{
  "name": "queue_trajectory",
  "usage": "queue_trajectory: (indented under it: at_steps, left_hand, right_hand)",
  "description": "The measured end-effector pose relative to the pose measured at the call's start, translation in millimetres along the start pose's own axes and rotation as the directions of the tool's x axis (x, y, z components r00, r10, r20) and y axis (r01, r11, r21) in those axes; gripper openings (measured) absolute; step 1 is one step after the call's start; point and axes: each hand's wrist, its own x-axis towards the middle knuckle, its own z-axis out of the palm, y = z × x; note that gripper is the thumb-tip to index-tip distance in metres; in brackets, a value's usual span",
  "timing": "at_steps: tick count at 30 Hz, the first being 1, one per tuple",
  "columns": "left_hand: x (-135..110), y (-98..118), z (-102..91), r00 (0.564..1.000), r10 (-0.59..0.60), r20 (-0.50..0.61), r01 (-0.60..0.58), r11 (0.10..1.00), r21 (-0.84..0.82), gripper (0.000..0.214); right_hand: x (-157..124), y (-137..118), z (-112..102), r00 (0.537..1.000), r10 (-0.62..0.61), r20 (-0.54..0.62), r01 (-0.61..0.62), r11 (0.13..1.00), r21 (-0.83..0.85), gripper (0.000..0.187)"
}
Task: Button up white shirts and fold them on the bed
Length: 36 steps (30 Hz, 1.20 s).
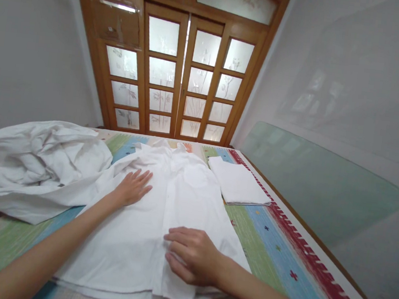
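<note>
Fingers of the left hand (133,189), straight and slightly spread, lie flat on a white, collared cloth shirt (150,232) at the center of the frame, while those of the right hand (193,254), loosely bent, touch its front strip lower down (whether they pinch any fabric, one cannot tell). Uneven pressure from the two could pull the front askew and set creases; a wide sweep could catch the rumpled heap of white cloth (45,158) at left or nudge the folded white cloth rectangle (239,182) right of center. The shirt lies front up, collar toward the top, largely smooth but faintly rippled, its hem uneven, on a multicolored striped worktop (272,239).
</note>
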Motion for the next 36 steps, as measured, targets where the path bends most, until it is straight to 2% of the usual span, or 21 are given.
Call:
queue_trajectory:
  at_steps: [2,4,7,11,15,19,22,26,29,33,36]
  left_hand:
    - [-18,-9,4.0,0.995,-0.076,0.062,0.075,0.997,0.011,0.057]
    - [-31,-8,5.2,0.986,-0.128,0.103,0.127,0.992,0.022,0.061]
    - [-42,6,1.7,0.972,-0.199,0.124,0.195,0.98,0.042,0.067]
    - [-50,26,-3.8,0.949,-0.305,0.079,0.3,0.952,0.066,0.077]
    - [-62,40,-5.2,0.927,-0.373,0.047,0.368,0.926,0.088,0.081]
    - [-83,48,-6.7,0.925,-0.377,0.033,0.372,0.921,0.113,0.074]
    - [-99,46,-8.5,0.93,-0.367,-0.006,0.363,0.918,0.161,0.073]
    - [-109,22,-18.9,0.926,-0.358,-0.12,0.377,0.898,0.227,0.062]
    - [-106,-11,-37.4,0.88,-0.401,-0.254,0.461,0.849,0.258,0.051]
    - [-97,-56,-63.0,0.909,-0.351,-0.226,0.409,0.855,0.319,0.048]
    - [-88,-75,-72.2,0.936,-0.314,-0.156,0.351,0.855,0.382,0.05]
  right_hand:
    - [14,16,3,0.997,0.077,0.028,-0.078,0.997,0.024,0.018]
    - [29,35,11,0.983,0.153,0.1,-0.155,0.988,0.011,0.03]
    - [50,65,29,0.938,0.279,0.206,-0.281,0.96,-0.02,0.047]
    - [69,94,56,0.875,0.416,0.247,-0.414,0.908,-0.062,0.059]
    - [70,102,73,0.859,0.441,0.259,-0.437,0.896,-0.075,0.064]
    - [65,101,77,0.871,0.427,0.243,-0.419,0.904,-0.088,0.064]
    - [64,101,77,0.877,0.422,0.229,-0.41,0.907,-0.101,0.064]
    - [64,102,80,0.894,0.411,0.18,-0.394,0.911,-0.123,0.058]
    - [68,96,81,0.932,0.344,0.115,-0.334,0.938,-0.096,0.048]
    - [87,66,84,0.992,0.109,0.061,-0.109,0.994,0.006,0.037]
    - [109,28,89,0.988,-0.135,0.077,0.131,0.99,0.054,0.044]
